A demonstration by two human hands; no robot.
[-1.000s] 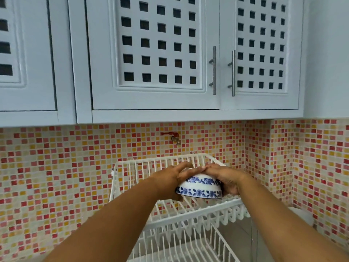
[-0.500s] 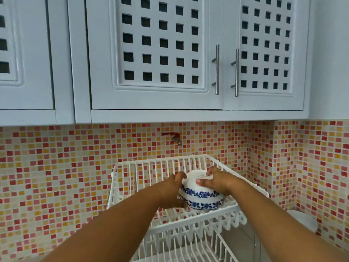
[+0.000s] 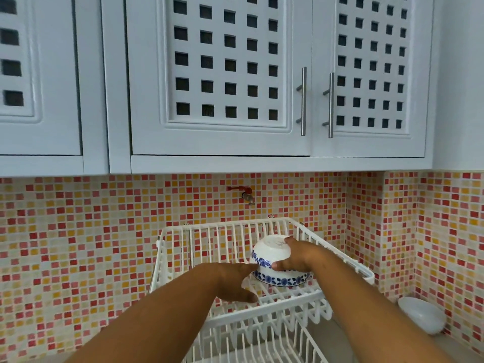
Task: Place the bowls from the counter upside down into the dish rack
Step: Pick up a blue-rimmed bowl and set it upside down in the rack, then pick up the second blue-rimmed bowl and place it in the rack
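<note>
A white bowl with a blue flower band (image 3: 269,254) sits upside down in the upper tier of the white wire dish rack (image 3: 340,254), toward its right side. My right hand (image 3: 297,254) grips the bowl from the right, fingers over its base and thumb on the blue band. My left hand (image 3: 233,281) is at the bowl's lower left, fingers spread, with a fingertip at the rim; whether it touches I cannot tell.
The rack's lower tier (image 3: 262,344) lies below my forearms. A white rounded object (image 3: 421,314) stands on the counter in the right corner. White wall cabinets (image 3: 222,74) hang overhead, and a small red tap (image 3: 245,192) sticks out of the mosaic-tiled wall.
The bowl has gone deeper and lower into the upper tier and now rests upside down. My left hand has come off its side and opened; my right hand still holds it.
</note>
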